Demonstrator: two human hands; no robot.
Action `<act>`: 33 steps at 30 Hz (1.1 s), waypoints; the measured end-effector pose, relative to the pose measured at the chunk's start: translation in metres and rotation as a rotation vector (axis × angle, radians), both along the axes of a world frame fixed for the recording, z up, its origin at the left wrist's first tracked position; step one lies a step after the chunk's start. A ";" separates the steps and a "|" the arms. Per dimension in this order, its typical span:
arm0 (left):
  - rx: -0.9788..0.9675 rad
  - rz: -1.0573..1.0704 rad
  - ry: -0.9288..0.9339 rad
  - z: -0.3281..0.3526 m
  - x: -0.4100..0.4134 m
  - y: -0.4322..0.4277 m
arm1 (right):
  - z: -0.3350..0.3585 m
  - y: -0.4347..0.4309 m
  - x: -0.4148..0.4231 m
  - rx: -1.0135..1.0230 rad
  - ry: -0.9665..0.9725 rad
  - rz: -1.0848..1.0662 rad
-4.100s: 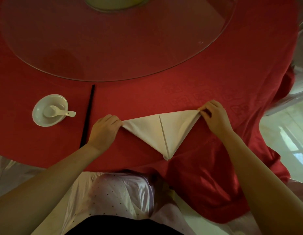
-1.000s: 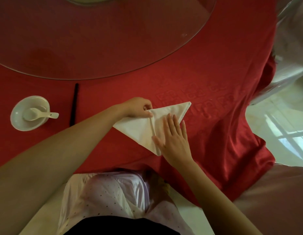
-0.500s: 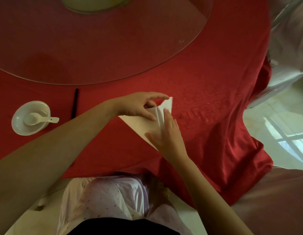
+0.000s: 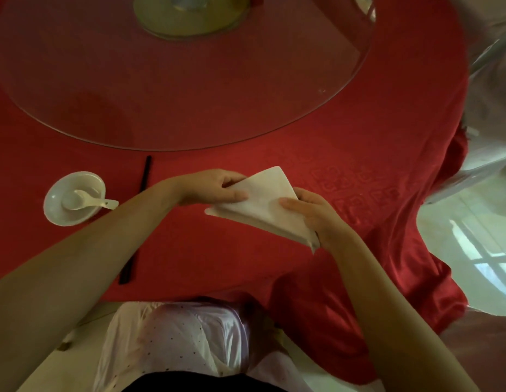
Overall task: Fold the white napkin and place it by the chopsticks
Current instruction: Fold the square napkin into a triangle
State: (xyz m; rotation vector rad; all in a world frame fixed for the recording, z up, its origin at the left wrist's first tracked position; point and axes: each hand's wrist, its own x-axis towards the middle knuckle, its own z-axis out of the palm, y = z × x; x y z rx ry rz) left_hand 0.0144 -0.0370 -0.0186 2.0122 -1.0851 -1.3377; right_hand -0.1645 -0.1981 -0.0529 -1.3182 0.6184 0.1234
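Napkin (image 4: 267, 202), pressed flat a moment ago, is now a small triangle lifted off the table. Left hand (image 4: 209, 188) and right hand (image 4: 314, 213) both pinch it. Folding looks finished; chopsticks (image 4: 145, 174) wait at nine o'clock.

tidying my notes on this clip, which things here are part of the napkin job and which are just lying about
Part of the job:
white napkin, folded to a triangle, held by both hands
left hand
right hand
black chopsticks, partly hidden under the left forearm

Just lying about:
white bowl
white spoon, lying in the bowl
glass turntable
red tablecloth
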 end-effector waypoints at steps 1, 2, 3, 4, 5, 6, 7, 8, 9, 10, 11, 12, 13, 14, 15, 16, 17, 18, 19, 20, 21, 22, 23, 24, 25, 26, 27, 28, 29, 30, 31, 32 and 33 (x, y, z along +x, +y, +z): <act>-0.023 0.051 -0.001 -0.009 0.003 0.004 | -0.003 -0.003 0.005 -0.103 0.057 0.065; -0.050 0.133 -0.010 -0.018 0.005 0.006 | -0.008 -0.005 0.011 -0.249 0.107 0.146; -0.071 0.230 -0.026 -0.027 0.005 0.008 | -0.013 -0.007 0.016 -0.405 0.143 0.219; -0.083 0.319 -0.061 -0.036 0.005 0.010 | -0.018 -0.008 0.020 -0.548 0.170 0.267; -0.081 0.383 -0.122 -0.044 0.005 0.012 | -0.023 -0.009 0.023 -0.657 0.188 0.289; -0.062 0.407 -0.206 -0.051 0.003 0.016 | -0.027 -0.009 0.024 -0.738 0.191 0.290; -0.042 0.399 -0.294 -0.058 0.000 0.021 | -0.032 -0.008 0.022 -0.822 0.170 0.285; -0.039 0.377 -0.369 -0.064 -0.004 0.028 | -0.036 -0.006 0.020 -0.934 0.139 0.284; -0.062 0.363 -0.428 -0.069 -0.009 0.035 | -0.039 -0.003 0.017 -1.064 0.106 0.271; -0.104 0.360 -0.477 -0.073 -0.016 0.042 | -0.042 0.000 0.013 -1.173 0.073 0.229; -0.152 0.365 -0.524 -0.077 -0.023 0.049 | -0.043 0.003 0.011 -1.235 0.045 0.171; -0.193 0.377 -0.572 -0.080 -0.029 0.055 | -0.045 0.005 0.008 -1.252 0.026 0.121; -0.222 0.396 -0.618 -0.084 -0.034 0.059 | -0.046 0.006 0.007 -1.251 0.011 0.088; -0.242 0.425 -0.656 -0.087 -0.038 0.062 | -0.048 0.005 0.006 -1.244 0.007 0.071; -0.255 0.458 -0.683 -0.089 -0.041 0.064 | -0.050 0.004 0.005 -1.232 0.006 0.059; -0.258 0.489 -0.703 -0.091 -0.043 0.064 | -0.052 0.002 0.006 -1.222 0.005 0.049; -0.258 0.514 -0.722 -0.092 -0.045 0.065 | -0.052 0.000 0.006 -1.215 0.000 0.039; -0.260 0.530 -0.741 -0.093 -0.047 0.065 | -0.053 -0.001 0.006 -1.216 -0.008 0.034; -0.265 0.535 -0.761 -0.093 -0.049 0.066 | -0.053 -0.002 0.005 -1.227 -0.021 0.035; -0.275 0.531 -0.782 -0.093 -0.050 0.066 | -0.053 -0.002 0.004 -1.248 -0.038 0.039; -0.290 0.522 -0.802 -0.093 -0.049 0.067 | -0.053 -0.002 0.002 -1.274 -0.059 0.045; -0.305 0.510 -0.822 -0.093 -0.048 0.068 | -0.053 -0.001 0.001 -1.299 -0.082 0.052; -0.315 0.496 -0.837 -0.094 -0.046 0.069 | -0.054 -0.001 -0.001 -1.325 -0.104 0.058; -0.315 0.475 -0.851 -0.095 -0.044 0.070 | -0.055 0.000 -0.002 -1.352 -0.126 0.060; -0.307 0.447 -0.866 -0.097 -0.043 0.071 | -0.056 -0.001 -0.002 -1.382 -0.149 0.057; -0.303 0.412 -0.884 -0.099 -0.041 0.072 | -0.058 -0.002 -0.002 -1.416 -0.173 0.054; -0.304 0.375 -0.906 -0.100 -0.039 0.072 | -0.061 -0.003 -0.003 -1.451 -0.196 0.057; -0.305 0.338 -0.929 -0.102 -0.038 0.072 | -0.063 -0.004 -0.003 -1.479 -0.215 0.063; -0.310 0.305 -0.954 -0.103 -0.039 0.072 | -0.066 -0.004 -0.005 -1.501 -0.231 0.068; -0.315 0.286 -0.976 -0.103 -0.040 0.074 | -0.067 -0.004 -0.006 -1.518 -0.243 0.072; -0.315 0.293 -0.986 -0.102 -0.042 0.077 | -0.069 -0.004 -0.007 -1.534 -0.252 0.073; -0.310 0.333 -0.988 -0.100 -0.044 0.080 | -0.070 -0.004 -0.008 -1.549 -0.256 0.076; -0.307 0.398 -1.000 -0.097 -0.047 0.080 | -0.070 -0.004 -0.009 -1.564 -0.260 0.076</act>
